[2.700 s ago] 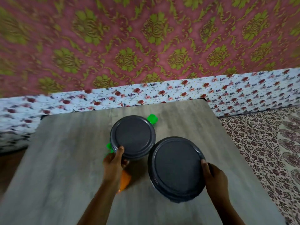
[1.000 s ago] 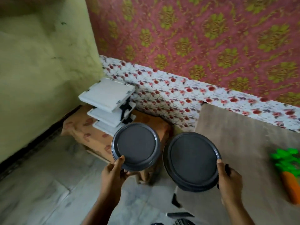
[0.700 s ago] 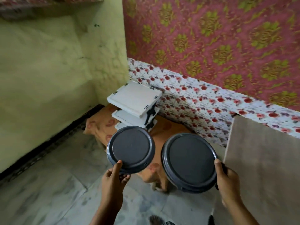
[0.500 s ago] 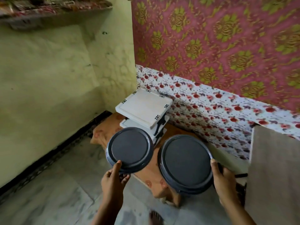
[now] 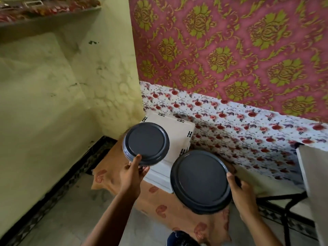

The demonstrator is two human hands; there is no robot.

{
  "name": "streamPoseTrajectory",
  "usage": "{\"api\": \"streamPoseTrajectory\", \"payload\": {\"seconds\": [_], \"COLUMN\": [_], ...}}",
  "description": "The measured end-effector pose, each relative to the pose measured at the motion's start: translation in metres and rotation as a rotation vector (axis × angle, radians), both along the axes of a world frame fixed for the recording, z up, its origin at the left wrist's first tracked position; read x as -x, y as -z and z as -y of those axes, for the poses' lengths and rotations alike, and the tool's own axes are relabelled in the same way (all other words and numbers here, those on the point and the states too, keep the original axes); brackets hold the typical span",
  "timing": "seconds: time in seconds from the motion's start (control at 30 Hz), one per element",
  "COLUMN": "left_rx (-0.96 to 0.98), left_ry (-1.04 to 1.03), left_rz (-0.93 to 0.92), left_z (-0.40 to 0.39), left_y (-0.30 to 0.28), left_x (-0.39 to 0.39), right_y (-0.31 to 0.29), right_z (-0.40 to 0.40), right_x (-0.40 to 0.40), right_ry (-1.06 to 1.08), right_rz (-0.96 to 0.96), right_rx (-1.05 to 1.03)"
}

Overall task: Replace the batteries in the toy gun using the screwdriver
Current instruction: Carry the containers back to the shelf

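My left hand pinches the near rim of a small dark grey plate, held out over a stack of white trays. My right hand grips the right rim of a larger dark grey plate, held lower and to the right. Both plates are turned bottom side up towards me. The toy gun, the screwdriver and the batteries are out of view.
The white trays rest on a low stool covered with an orange patterned cloth. A yellow wall is on the left. The grey table's edge shows at the far right, with black legs beneath. A floral cloth lines the back wall.
I have turned left, away from the table and its orange and green toy, carrying both plates. The small plate now hangs over the white trays, which appear closer.
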State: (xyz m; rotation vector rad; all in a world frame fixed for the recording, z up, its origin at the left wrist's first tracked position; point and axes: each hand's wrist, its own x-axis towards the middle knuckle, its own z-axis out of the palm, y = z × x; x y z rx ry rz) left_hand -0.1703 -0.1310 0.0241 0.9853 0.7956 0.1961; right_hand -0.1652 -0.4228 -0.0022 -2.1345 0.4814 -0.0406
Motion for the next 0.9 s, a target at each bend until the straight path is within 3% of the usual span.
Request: {"api": "streamPoseTrajectory", "payload": {"seconds": [0.17, 0.33, 0.73, 0.8, 0.9], "left_rx": [0.017, 0.079, 0.152, 0.121, -0.08], "left_ry": [0.175, 0.348, 0.756, 0.803, 0.866], "left_rz": [0.013, -0.164, -0.276, -0.264, -0.235], "left_z": [-0.031, -0.056, -0.073, -0.074, -0.078], "left_y": [0.006, 0.026, 0.035, 0.035, 0.034], "left_x": [-0.05, -0.083, -0.124, -0.126, -0.11], "right_y": [0.007, 0.011, 0.03, 0.032, 0.031], "right_z": [-0.043, -0.088, -0.145, -0.151, -0.159], "right_x": [0.008, 0.029, 0.078, 0.083, 0.09], "right_ry": [0.165, 0.365, 0.428, 0.418, 0.4], "right_rz": [-0.03, -0.017, -0.203, -0.198, -0.145], "right_rx": [0.018, -0.121, -0.068, -0.036, -0.027]}}
